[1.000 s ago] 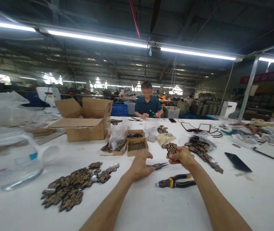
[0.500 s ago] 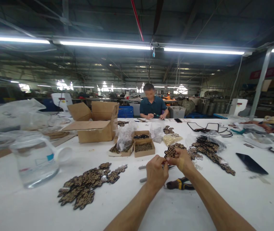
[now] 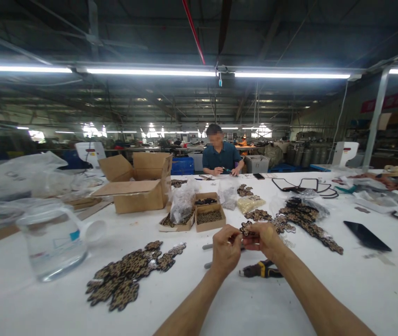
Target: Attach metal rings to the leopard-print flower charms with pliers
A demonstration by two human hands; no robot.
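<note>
My right hand [image 3: 263, 239] is closed on a small leopard-print patch [image 3: 246, 227] with a dark scalloped edge, held above the table. My left hand [image 3: 226, 248] is pinched at the patch's lower left side; whatever lies between its fingertips is too small to make out. Just below my hands lie yellow-and-black pliers [image 3: 261, 269]. Grey handles [image 3: 207, 246] of another tool stick out from behind my left hand. More leopard-print patches [image 3: 125, 275] form a pile at left, and another heap [image 3: 300, 217] lies at right.
Cardboard trays of small metal parts [image 3: 209, 218] stand ahead, beside an open carton [image 3: 139, 193]. A water jug [image 3: 53, 245] is at left. A dark tablet-like slab [image 3: 366, 235] lies at right. A co-worker [image 3: 221, 156] sits across the white table [image 3: 171, 303].
The held patch has tilted and dropped slightly, showing less of its face; a patch lying behind it shows more fully. My right fingers have shifted around it. The view has tipped up slightly.
</note>
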